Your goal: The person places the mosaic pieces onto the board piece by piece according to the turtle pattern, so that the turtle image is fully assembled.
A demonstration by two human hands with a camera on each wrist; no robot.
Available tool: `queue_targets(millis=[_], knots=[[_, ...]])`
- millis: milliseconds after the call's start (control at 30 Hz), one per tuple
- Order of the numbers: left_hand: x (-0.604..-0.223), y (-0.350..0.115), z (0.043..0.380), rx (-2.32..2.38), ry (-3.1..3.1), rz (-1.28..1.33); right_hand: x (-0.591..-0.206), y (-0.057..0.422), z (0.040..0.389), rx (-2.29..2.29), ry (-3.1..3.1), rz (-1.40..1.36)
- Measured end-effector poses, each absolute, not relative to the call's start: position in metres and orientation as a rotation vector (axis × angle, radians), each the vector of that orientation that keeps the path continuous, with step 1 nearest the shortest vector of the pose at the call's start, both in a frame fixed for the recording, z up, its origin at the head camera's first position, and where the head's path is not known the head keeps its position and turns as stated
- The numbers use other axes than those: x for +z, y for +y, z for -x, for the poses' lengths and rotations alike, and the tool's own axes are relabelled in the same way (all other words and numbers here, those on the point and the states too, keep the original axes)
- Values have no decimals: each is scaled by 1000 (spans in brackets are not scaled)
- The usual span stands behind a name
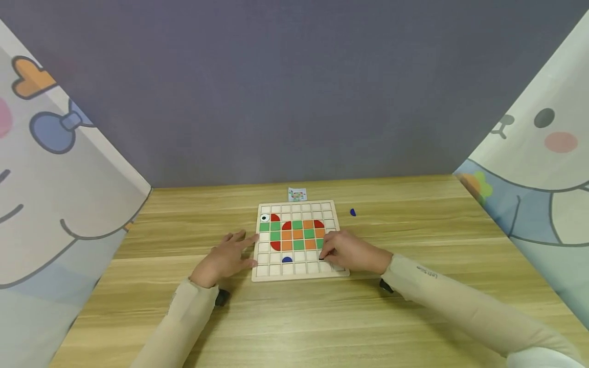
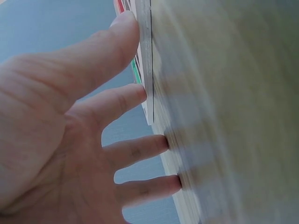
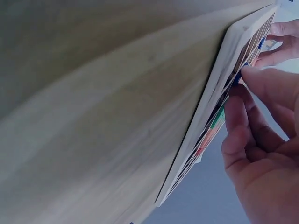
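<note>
A wooden grid board (image 1: pixel 301 277) lies on the table with green, orange and red tiles set in its squares, and a white eye tile (image 1: pixel 265 218) at the upper left. My right hand (image 1: pixel 354 251) is over the board's lower right part, pinching a small blue piece (image 3: pixel 237 78) between thumb and fingers, close over the squares. At the board's left edge, my left hand (image 1: pixel 224 259) has its fingers spread, with thumb (image 2: pixel 124 35) and index fingertip right at the rim. A blue half-round tile (image 1: pixel 287 259) sits in a lower square.
Another small blue piece (image 1: pixel 353 212) lies on the wooden table (image 1: pixel 294 322) to the right of the board. Behind the board is a small picture card (image 1: pixel 297 194). A grey panel (image 1: pixel 294 102) rises at the table's back, with printed cartoon cloths on both sides.
</note>
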State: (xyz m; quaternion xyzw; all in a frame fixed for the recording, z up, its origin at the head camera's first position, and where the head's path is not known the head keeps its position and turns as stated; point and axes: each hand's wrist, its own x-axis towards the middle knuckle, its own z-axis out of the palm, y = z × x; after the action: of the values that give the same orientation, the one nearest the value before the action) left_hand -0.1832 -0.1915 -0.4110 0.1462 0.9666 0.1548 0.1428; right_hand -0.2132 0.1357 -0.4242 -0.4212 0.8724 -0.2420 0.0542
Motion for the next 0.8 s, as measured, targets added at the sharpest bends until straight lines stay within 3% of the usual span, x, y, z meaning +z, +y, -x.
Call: queue_targets(millis=[367, 667, 800], knots=[[-411, -191, 184, 452, 2781, -401, -417, 145, 217, -800, 2645, 1219], [-411, -191, 184, 447, 2779, -390, -420, 183, 277, -817, 2944, 655], [-411, -191, 185, 443, 2778, -392, -424, 190, 292, -727, 2931, 619]])
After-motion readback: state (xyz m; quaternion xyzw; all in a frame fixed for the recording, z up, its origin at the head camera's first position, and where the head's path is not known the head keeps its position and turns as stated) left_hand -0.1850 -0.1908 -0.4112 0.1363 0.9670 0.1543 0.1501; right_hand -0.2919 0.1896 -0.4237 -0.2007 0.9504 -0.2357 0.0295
